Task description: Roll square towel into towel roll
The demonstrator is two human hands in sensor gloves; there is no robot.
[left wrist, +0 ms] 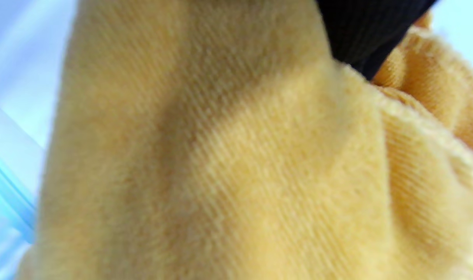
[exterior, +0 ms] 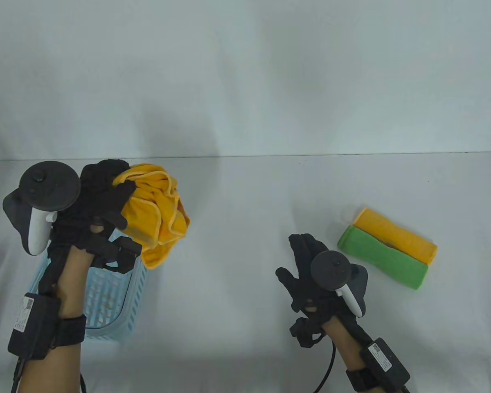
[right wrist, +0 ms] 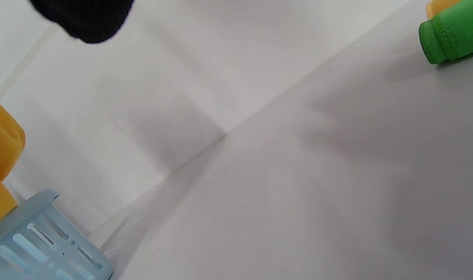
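The white table (exterior: pixel 245 229) meets a plain white wall behind it, and everything sits on its near half. At the left stands a light blue slotted plastic basket (exterior: pixel 127 303), partly hidden behind the left forearm; its corner also shows at the bottom left of the right wrist view. Above the basket's far edge, the left hand (exterior: pixel 102 196) grasps a crumpled yellow-orange square towel (exterior: pixel 159 217) — the cloth is bunched in the gloved fingers and hangs clear of the table, its lowest fold just above the basket rim. In the left wrist view the same towel fills nearly the whole picture, blurred and close. To the right lie two finished rolls, touching side by side: a green towel roll (exterior: pixel 382 260) nearer, a yellow towel roll (exterior: pixel 397 234) behind it. The right hand (exterior: pixel 311 270) is near the green roll but apart from it — fingers spread, holding nothing.
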